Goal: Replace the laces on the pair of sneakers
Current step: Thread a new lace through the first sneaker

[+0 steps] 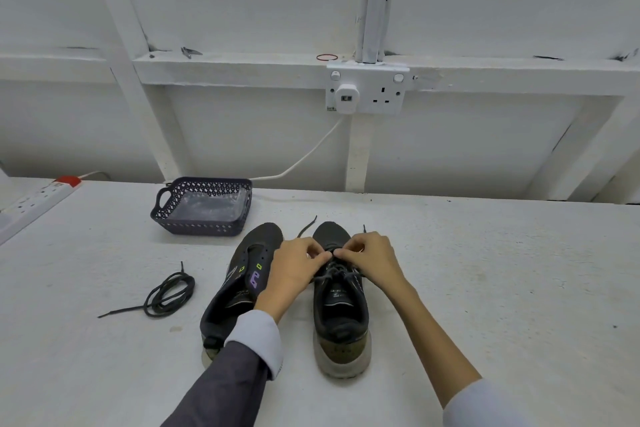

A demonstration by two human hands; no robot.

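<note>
Right sneaker (341, 319): head view, mid-table, toe toward the wall, laced. Left hand (294, 269) and right hand (372, 262) each pinch its lace (337, 273) near the toe, fingertips almost meeting. Left sneaker (239, 291): unlaced, just beside. Loose lace (169, 295): coiled, well apart leftward. Basket (194, 227): near the far edge. Table (502, 288): white top runs wide to the right of the hands.

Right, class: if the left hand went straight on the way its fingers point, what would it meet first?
The left hand points across at the right hand; both pinch the lace over the right sneaker, tips nearly touching. It would probably meet that hand first, though depth is unclear.
</note>
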